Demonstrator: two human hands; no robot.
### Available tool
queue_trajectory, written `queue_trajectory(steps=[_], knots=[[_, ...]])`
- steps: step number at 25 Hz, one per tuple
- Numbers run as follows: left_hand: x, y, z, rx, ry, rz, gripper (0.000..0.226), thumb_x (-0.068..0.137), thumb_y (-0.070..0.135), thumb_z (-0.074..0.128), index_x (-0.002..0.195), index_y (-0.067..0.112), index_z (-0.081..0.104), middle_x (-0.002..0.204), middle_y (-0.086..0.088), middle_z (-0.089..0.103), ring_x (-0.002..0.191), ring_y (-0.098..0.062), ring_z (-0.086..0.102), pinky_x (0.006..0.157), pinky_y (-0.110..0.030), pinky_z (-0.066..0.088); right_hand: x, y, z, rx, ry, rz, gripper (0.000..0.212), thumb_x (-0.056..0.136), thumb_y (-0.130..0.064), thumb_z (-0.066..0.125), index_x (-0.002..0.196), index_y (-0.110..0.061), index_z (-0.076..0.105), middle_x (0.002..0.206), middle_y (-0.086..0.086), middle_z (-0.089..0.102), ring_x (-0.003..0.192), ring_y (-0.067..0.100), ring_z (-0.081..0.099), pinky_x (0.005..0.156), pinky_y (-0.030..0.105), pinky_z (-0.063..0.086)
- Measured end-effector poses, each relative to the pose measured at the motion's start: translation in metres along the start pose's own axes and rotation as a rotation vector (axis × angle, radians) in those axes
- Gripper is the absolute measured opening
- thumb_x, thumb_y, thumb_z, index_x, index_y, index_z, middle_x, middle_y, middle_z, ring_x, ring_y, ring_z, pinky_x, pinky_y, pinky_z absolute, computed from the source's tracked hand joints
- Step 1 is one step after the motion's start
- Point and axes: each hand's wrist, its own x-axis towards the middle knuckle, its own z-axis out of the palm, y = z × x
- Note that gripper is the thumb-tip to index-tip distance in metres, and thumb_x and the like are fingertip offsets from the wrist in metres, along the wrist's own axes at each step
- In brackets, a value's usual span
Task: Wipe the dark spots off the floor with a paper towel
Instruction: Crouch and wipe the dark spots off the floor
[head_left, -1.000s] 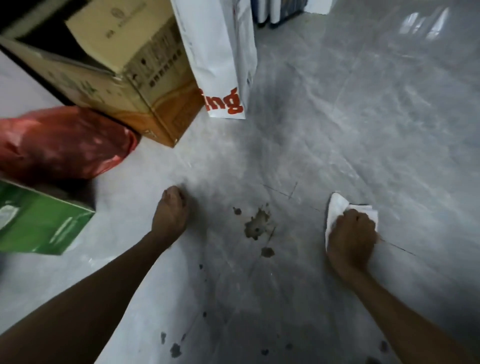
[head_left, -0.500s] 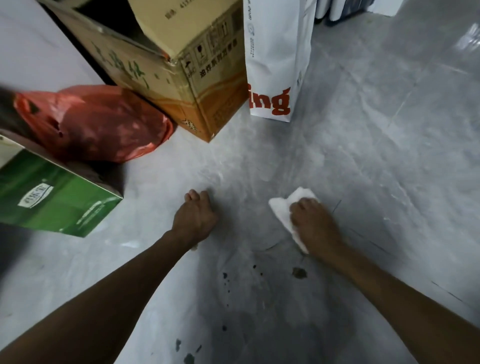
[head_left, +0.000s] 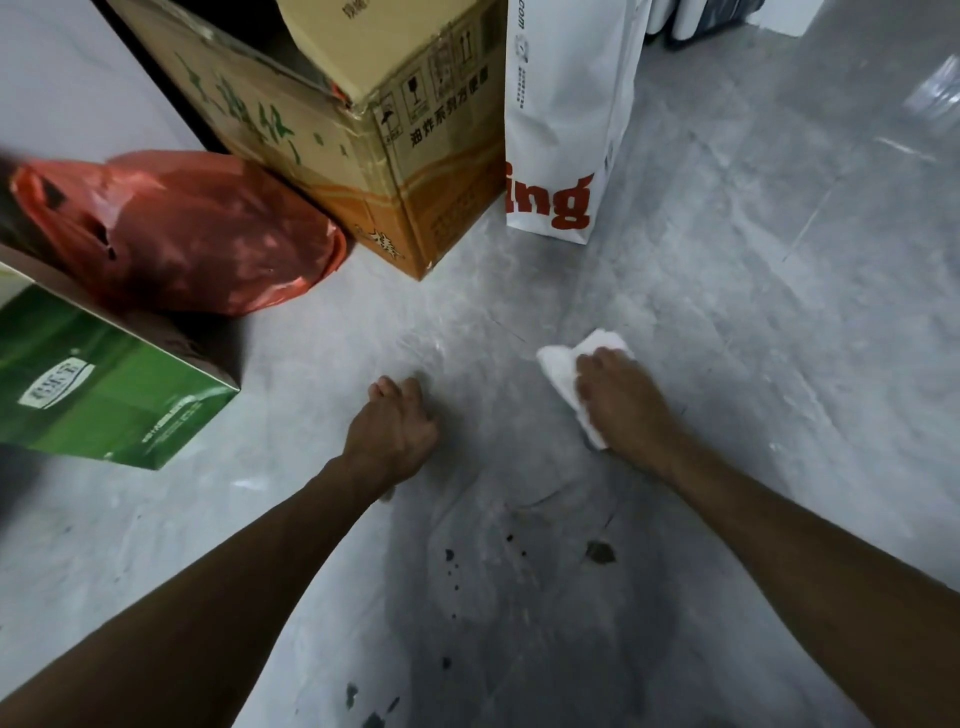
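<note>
My right hand presses a crumpled white paper towel onto the grey floor, fingers curled over it. The towel's edges stick out ahead of the fingers and to the left of the hand. My left hand rests on the floor as a loose fist and holds nothing. One dark spot lies behind the right hand, beside my forearm. Small dark specks sit between my arms, and more dark spots lie near the bottom edge.
A brown cardboard box stands ahead, with a white paper bag with red letters to its right. A red plastic bag and a green box lie to the left, close to my left hand.
My right hand has swept the towel leftward and forward over the large stain, which no longer shows. My left hand stayed planted on the floor. The view has shifted.
</note>
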Motion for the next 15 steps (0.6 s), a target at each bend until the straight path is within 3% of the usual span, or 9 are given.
queue_trajectory(steps=[2, 3, 4, 6, 8, 10, 12, 15], knots=[[-0.001, 0.002, 0.004, -0.009, -0.001, 0.011, 0.044, 0.093, 0.036, 0.036, 0.126, 0.006, 0.037, 0.134, -0.031, 0.036, 0.119, -0.048, 0.043, 0.091, -0.049, 0.047, -0.016, 0.015, -0.003, 0.022, 0.188, 0.486, 0.024, 0.077, -0.011, 0.06, 0.099, -0.001, 0.059, 0.094, 0.023, 0.061, 0.088, 0.037, 0.056, 0.075, 0.044, 0.044], [-0.001, 0.002, 0.006, -0.006, 0.003, 0.016, 0.046, 0.092, 0.039, 0.037, 0.126, 0.008, 0.037, 0.134, -0.029, 0.035, 0.119, -0.047, 0.042, 0.09, -0.049, 0.048, -0.025, -0.005, 0.001, 0.071, 0.215, 0.561, 0.019, 0.078, -0.011, 0.06, 0.095, -0.002, 0.06, 0.09, 0.022, 0.061, 0.084, 0.037, 0.057, 0.071, 0.043, 0.044], [-0.001, 0.002, 0.007, -0.001, 0.003, 0.011, 0.048, 0.09, 0.041, 0.037, 0.126, 0.009, 0.037, 0.134, -0.028, 0.034, 0.119, -0.047, 0.041, 0.09, -0.049, 0.048, -0.032, -0.035, 0.01, 0.148, 0.197, 0.52, 0.016, 0.077, -0.011, 0.063, 0.091, -0.004, 0.061, 0.086, 0.019, 0.061, 0.08, 0.036, 0.057, 0.067, 0.042, 0.045], [0.0, 0.004, 0.009, 0.016, -0.004, -0.008, 0.049, 0.089, 0.042, 0.038, 0.127, 0.009, 0.036, 0.136, -0.03, 0.031, 0.124, -0.049, 0.036, 0.095, -0.052, 0.045, -0.055, -0.085, 0.021, 0.204, 0.15, 0.212, 0.017, 0.072, -0.013, 0.069, 0.087, -0.009, 0.062, 0.082, 0.013, 0.061, 0.075, 0.033, 0.059, 0.063, 0.039, 0.048], [-0.002, 0.009, 0.009, 0.036, -0.011, -0.031, 0.053, 0.09, 0.043, 0.034, 0.127, 0.005, 0.037, 0.136, -0.035, 0.03, 0.126, -0.052, 0.032, 0.1, -0.055, 0.041, -0.084, -0.075, 0.021, 0.168, 0.067, -0.058, 0.017, 0.069, -0.015, 0.066, 0.086, -0.013, 0.063, 0.082, 0.01, 0.061, 0.076, 0.031, 0.06, 0.064, 0.036, 0.049], [-0.008, 0.015, 0.009, 0.067, 0.013, -0.048, 0.056, 0.092, 0.044, 0.033, 0.127, 0.0, 0.039, 0.133, -0.037, 0.033, 0.124, -0.051, 0.033, 0.102, -0.054, 0.038, -0.119, -0.022, 0.01, 0.1, 0.028, -0.033, 0.015, 0.074, -0.017, 0.053, 0.083, -0.009, 0.063, 0.082, 0.013, 0.062, 0.077, 0.033, 0.06, 0.066, 0.038, 0.048], [-0.016, 0.026, 0.008, 0.087, 0.056, 0.002, 0.054, 0.093, 0.04, 0.036, 0.126, -0.003, 0.041, 0.128, -0.034, 0.04, 0.118, -0.046, 0.04, 0.099, -0.05, 0.041, -0.157, 0.033, -0.001, -0.013, 0.102, 0.269, 0.025, 0.078, -0.018, 0.041, 0.084, -0.004, 0.062, 0.083, 0.019, 0.061, 0.078, 0.036, 0.059, 0.067, 0.042, 0.046], [-0.033, 0.061, 0.021, 0.013, 0.021, 0.204, 0.048, 0.093, 0.03, 0.043, 0.126, -0.005, 0.042, 0.128, -0.026, 0.044, 0.115, -0.04, 0.044, 0.098, -0.044, 0.04, -0.184, 0.033, -0.006, 0.033, 0.253, 0.837, 0.01, 0.081, -0.009, 0.051, 0.084, -0.002, 0.057, 0.08, 0.022, 0.059, 0.074, 0.039, 0.056, 0.063, 0.045, 0.045]])
